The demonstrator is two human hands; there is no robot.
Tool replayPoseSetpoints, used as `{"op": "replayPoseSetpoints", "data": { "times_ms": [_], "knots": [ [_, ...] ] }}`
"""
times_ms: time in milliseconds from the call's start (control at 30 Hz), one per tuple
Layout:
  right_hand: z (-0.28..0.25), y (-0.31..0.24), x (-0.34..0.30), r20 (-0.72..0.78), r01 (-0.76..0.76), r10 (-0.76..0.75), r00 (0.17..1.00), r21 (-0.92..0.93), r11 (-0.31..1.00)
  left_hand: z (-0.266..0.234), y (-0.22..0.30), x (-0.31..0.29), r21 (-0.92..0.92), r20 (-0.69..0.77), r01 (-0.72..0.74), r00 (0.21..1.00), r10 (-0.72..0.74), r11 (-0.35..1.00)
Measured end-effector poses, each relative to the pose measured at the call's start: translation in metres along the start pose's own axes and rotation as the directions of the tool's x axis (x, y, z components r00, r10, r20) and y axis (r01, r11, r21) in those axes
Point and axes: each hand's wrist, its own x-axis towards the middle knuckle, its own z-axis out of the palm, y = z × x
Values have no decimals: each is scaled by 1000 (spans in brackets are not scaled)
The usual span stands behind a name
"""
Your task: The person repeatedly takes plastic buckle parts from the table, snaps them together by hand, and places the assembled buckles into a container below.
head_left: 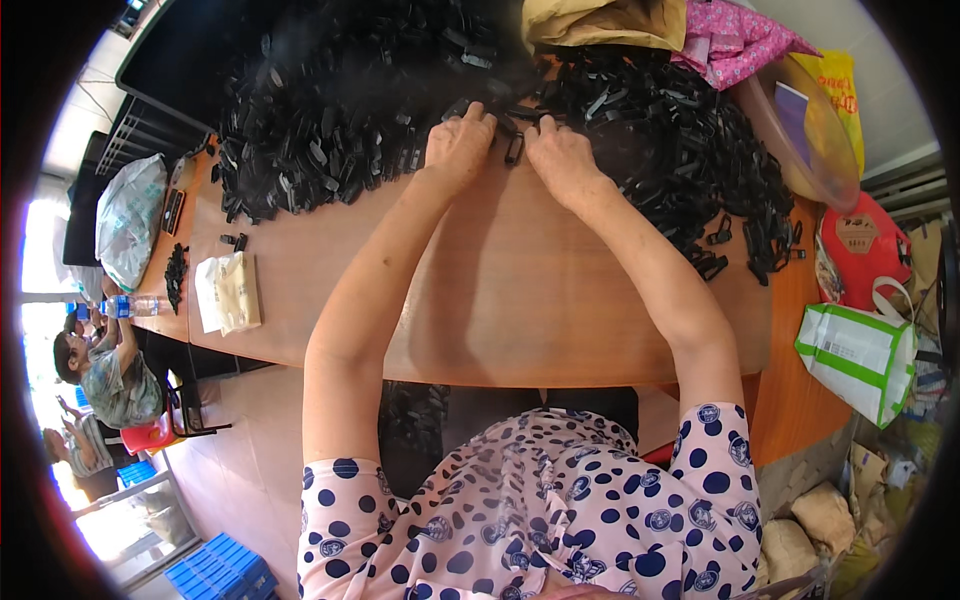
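Two piles of small black plastic clip-like pieces lie on the brown wooden table (560, 290): a left pile (310, 130) and a right pile (660, 140). My left hand (460, 148) is at the near edge of the left pile, its fingers bent and closed. Across from it, beside the right pile, my right hand (562, 160) also has its fingers curled together. Between the hands lies a single black clip (514, 150), with more pieces just beyond it. Whatever the fingertips pinch is hidden among the black pieces.
Left on the table are a pack of tissues (235, 292), a plastic bag (132, 222) and a water bottle (130, 306). A clear plastic basin (805, 140) stands at the right. Bags (860, 350) crowd the right edge. Other people (118, 380) sit at the far left.
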Motion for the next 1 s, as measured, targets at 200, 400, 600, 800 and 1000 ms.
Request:
{"op": "replayPoseSetpoints", "data": {
  "times_ms": [200,400,600,800,1000],
  "knots": [
    [-12,-5,-27,19,144,-149,989,158,977,-10,25,-66,-236,-73,-149,988,136,960],
    [-34,-14,-85,-29,135,-144,989,572,809,-32,56,-154,-469,-36,-47,999,35,882],
    [-49,-28,-141,308,-284,81,948,933,-220,-24,79,-215,-833,-69,109,952,-297,542],
    [-60,-46,-176,343,-282,36,939,824,-492,-49,107,-244,-955,170,255,888,-427,149],
    [-88,-66,-191,347,-322,-75,935,738,-592,-62,122,-254,-990,-19,48,889,-457,135]
  ]
}}
